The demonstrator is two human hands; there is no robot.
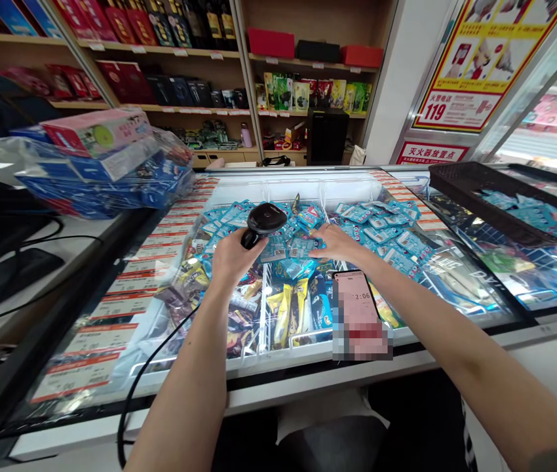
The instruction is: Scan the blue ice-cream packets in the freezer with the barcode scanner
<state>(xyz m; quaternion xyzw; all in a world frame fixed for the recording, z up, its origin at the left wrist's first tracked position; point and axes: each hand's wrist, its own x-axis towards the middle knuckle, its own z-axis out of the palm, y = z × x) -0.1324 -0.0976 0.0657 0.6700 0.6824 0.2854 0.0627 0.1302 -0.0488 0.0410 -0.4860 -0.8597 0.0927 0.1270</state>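
Note:
My left hand point(233, 261) is wrapped around the handle of a black barcode scanner point(267, 216), its head facing right over the packets. A black cable runs from under my left forearm to the lower left. On the pile of small blue packets point(288, 265) rests my right hand point(336, 242), thumb and fingers apart, fingertips touching packets with white barcode labels. The packets lie on the glass top of a chest freezer point(243, 387). Below my right wrist lies a phone point(357, 295) showing a timer, its lower part blurred out. More blue packets point(396, 236) spread to the right.
Wrapped ice creams point(291, 308) sit in wire baskets inside the freezer. Price labels point(126, 288) line the left glass. A brown plastic basket point(485, 203) of blue packets stands at the right. Plastic-wrapped boxes point(96, 170) are piled at the left. Stocked shelves point(219, 51) stand behind.

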